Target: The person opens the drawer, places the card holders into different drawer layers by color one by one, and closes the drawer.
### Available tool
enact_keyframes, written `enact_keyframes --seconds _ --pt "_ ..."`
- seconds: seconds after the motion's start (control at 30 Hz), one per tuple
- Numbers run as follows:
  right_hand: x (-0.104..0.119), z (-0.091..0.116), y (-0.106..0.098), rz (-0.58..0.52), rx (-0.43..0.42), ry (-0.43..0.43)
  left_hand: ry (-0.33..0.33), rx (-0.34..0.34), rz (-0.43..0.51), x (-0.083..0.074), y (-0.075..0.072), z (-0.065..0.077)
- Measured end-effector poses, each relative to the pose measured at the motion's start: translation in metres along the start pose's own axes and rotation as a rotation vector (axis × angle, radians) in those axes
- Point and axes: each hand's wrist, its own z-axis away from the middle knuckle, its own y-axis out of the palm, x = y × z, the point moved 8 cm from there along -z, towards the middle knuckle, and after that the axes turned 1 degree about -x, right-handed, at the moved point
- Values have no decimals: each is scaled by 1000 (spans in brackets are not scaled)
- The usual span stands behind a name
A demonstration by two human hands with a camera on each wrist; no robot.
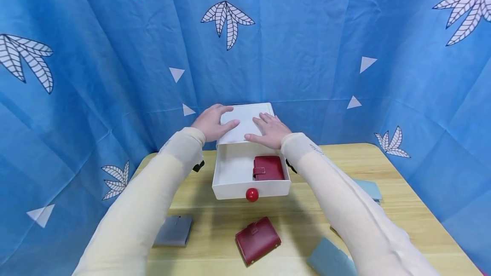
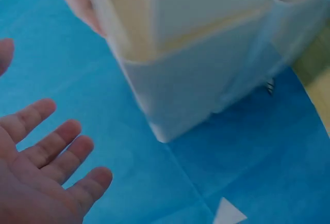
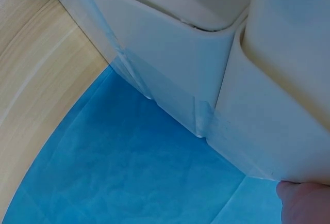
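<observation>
A white box (image 1: pixel 234 189) stands on the table, its front part open at the top and a red round knob (image 1: pixel 252 194) on its front wall. Inside, at the right, lies a dark red wallet (image 1: pixel 270 168) with a strap. My left hand (image 1: pixel 212 122) is at the left edge of the white top panel (image 1: pixel 247 116); in the left wrist view its fingers (image 2: pixel 67 154) are spread, apart from the box. Flat over the panel's right side, my right hand (image 1: pixel 271 131) has its fingers extended. One fingertip (image 3: pixel 305 203) shows at the box's edge in the right wrist view.
On the wooden table (image 1: pixel 215 250), another dark red wallet (image 1: pixel 258 240) lies in front of the box. A grey wallet (image 1: pixel 174 231) is at the left. Light blue wallets (image 1: pixel 331 259) lie at the right, partly behind my right sleeve. A blue patterned curtain (image 1: pixel 307 54) surrounds the table.
</observation>
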Motion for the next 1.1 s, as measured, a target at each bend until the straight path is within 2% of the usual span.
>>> enact_keyframes --seconds 0.2,0.47,0.6,0.8,1.1 --pt "0 -1 1 -4 3 1 -17 55 -36 18 18 -9" --pt "0 -1 1 3 2 -3 -70 108 -54 32 40 -18" --pt "2 0 1 4 4 0 -92 133 -69 34 47 -21" --pt "2 1 1 2 -8 -21 -88 185 -102 31 58 -24" --pt "-1 -2 2 11 -1 -23 -92 232 -191 32 67 -29"
